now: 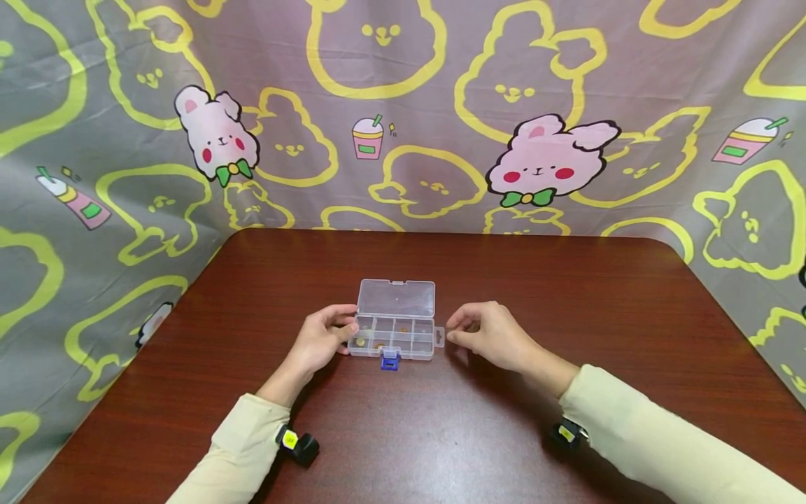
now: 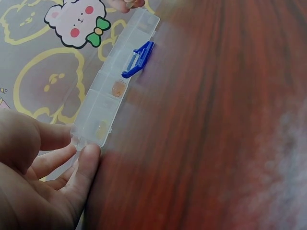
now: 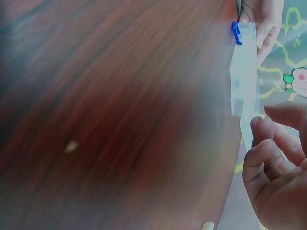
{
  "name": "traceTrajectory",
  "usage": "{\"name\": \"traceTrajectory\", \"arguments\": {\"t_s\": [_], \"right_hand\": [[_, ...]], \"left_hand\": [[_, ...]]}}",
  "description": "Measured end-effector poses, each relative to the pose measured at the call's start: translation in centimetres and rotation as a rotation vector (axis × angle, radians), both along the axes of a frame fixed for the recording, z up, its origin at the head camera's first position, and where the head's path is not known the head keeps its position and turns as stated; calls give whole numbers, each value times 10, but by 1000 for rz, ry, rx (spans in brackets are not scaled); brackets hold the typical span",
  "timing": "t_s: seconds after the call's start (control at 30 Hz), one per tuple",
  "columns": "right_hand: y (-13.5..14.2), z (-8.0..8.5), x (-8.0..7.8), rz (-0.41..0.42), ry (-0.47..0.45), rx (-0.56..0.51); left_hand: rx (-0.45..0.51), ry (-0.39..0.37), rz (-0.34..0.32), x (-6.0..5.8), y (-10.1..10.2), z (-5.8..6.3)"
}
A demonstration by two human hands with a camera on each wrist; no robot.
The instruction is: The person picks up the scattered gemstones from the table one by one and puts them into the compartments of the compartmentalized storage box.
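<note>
A clear plastic compartment box (image 1: 423,343) sits on the table with its lid (image 1: 397,299) raised at the back. On its front edge a blue latch (image 1: 390,361) sticks out toward me. My left hand (image 1: 320,339) holds the box's left end, thumb over the edge. A small yellowish piece (image 1: 360,342) lies in the front left compartment, and an orange piece (image 2: 118,88) in the one beside it. Another tiny orange piece (image 1: 404,330) shows in the back row. Just right of the hanging tab (image 1: 439,337), my right hand (image 1: 494,336) has loosely bent fingers, with nothing visible between them.
The dark reddish wooden table (image 1: 403,434) extends around the box on every side. A patterned curtain (image 1: 434,119) with yellow outlines and rabbit heads hangs behind the table and along its sides. Small black devices (image 1: 305,448) are strapped at both wrists.
</note>
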State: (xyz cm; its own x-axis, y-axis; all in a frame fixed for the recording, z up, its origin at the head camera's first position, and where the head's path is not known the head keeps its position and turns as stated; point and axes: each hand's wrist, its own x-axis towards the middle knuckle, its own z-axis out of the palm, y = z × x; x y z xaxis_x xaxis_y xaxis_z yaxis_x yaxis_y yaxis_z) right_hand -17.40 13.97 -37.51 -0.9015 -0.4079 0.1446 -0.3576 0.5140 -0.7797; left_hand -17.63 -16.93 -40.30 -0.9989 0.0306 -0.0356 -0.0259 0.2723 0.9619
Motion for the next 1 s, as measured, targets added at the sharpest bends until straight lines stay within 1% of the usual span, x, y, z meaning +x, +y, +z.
{"name": "traceTrajectory", "arguments": {"t_s": [0.27, 0.7, 1.0], "right_hand": [[-16, -1, 1, 36, -3, -27], [-36, 0, -2, 59, 66, -18], [-52, 0, -2, 87, 61, -6]], "left_hand": [[7, 1, 3, -1, 1, -2], [4, 0, 10, -2, 0, -2], [2, -9, 9, 0, 1, 1]]}}
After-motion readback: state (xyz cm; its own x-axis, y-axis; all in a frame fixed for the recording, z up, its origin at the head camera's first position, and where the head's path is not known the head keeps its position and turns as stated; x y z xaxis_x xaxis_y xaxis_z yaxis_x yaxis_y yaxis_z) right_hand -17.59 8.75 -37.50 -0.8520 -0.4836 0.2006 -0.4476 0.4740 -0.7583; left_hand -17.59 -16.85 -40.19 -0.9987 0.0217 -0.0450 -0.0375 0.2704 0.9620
